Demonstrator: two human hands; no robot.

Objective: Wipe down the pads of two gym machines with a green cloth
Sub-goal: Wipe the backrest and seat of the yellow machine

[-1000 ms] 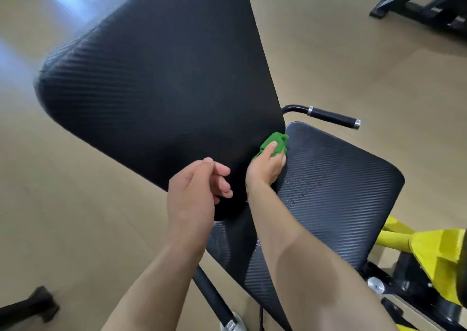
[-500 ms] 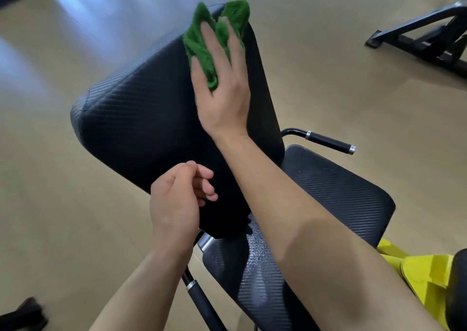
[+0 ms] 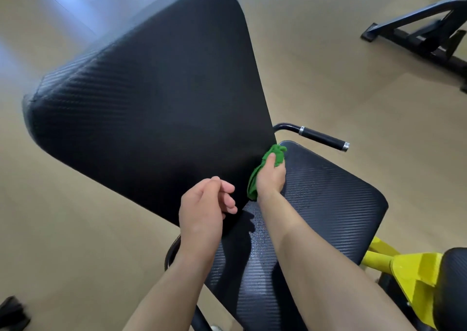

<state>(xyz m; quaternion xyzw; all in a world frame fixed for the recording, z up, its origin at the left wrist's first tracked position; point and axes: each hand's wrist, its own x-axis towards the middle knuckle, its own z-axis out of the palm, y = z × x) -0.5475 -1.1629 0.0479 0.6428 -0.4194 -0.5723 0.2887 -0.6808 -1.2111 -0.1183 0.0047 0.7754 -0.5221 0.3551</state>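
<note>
Green cloth point(image 3: 252, 184), gripped in the right hand point(image 3: 271, 179), pressed low on the back pad point(image 3: 151, 98); left hand point(image 3: 202, 212) idle, loosely curled; spreading it would cover more

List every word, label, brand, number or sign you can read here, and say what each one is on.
None can be read. The back pad, the seat pad, the green cloth, the handle grip and the yellow frame show no lettering, numbers or signs in this view.
</note>
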